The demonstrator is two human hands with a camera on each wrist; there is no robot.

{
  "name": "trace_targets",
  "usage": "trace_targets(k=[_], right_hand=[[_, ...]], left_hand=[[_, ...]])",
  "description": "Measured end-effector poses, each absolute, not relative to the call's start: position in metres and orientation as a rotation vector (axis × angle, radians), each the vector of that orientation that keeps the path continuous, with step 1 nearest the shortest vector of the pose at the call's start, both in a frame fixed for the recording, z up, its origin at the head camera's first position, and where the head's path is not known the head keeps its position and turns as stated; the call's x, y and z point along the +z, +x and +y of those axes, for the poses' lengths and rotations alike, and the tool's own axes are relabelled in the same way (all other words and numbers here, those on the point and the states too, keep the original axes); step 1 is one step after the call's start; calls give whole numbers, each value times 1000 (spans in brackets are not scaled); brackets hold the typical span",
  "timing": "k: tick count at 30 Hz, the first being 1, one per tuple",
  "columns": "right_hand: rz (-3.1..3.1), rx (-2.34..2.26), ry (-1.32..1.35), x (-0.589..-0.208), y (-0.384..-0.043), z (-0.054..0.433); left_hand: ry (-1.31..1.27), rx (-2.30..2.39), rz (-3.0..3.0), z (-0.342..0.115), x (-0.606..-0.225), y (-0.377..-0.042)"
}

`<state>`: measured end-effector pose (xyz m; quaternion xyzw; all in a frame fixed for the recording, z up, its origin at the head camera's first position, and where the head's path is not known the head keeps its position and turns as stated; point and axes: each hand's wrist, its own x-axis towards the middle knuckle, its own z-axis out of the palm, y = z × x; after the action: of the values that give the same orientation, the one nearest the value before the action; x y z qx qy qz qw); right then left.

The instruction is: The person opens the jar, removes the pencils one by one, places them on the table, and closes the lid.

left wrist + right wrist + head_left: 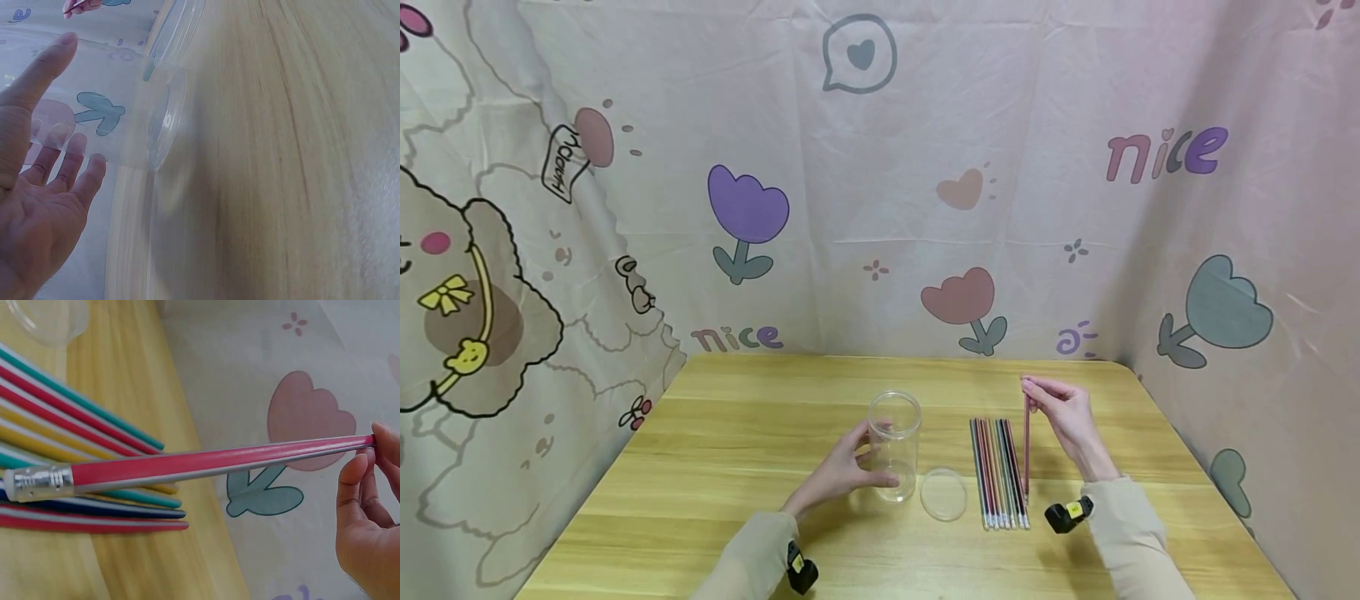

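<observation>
A clear cylindrical jar (898, 454) without a lid stands upright on the table. My left hand (842, 468) grips its side, the thumb on the near side and the other fingers behind, as the left wrist view also shows (47, 215). To the right, my right hand (1066, 415) pinches one pink-red striped pencil (1027, 442) near its unsharpened-looking top end. That pencil hangs almost upright, its white eraser (11, 485) and metal ferrule downward. Beside it lies a row of several striped pencils (997, 475), erasers toward me.
A round clear lid (943, 495) lies flat between the jar and the pencil row. The wooden table (737, 450) ends at a patterned cloth (865, 167) behind and at the sides. Each sleeve carries a small black wrist camera (801, 568).
</observation>
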<state>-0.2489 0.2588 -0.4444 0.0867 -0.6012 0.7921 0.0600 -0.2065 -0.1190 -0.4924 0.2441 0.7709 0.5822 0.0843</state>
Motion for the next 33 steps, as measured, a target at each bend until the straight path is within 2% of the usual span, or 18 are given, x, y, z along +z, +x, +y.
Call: trace_targets(k=[14,33], right_hand=[[-1953,2328,69,-459,-248,260],[-2243,2146,-59,-474,-255,265]], left_hand=[[744,1726,2309,-120,-493,-207],[747,1743,2289,-119,-492,-207]])
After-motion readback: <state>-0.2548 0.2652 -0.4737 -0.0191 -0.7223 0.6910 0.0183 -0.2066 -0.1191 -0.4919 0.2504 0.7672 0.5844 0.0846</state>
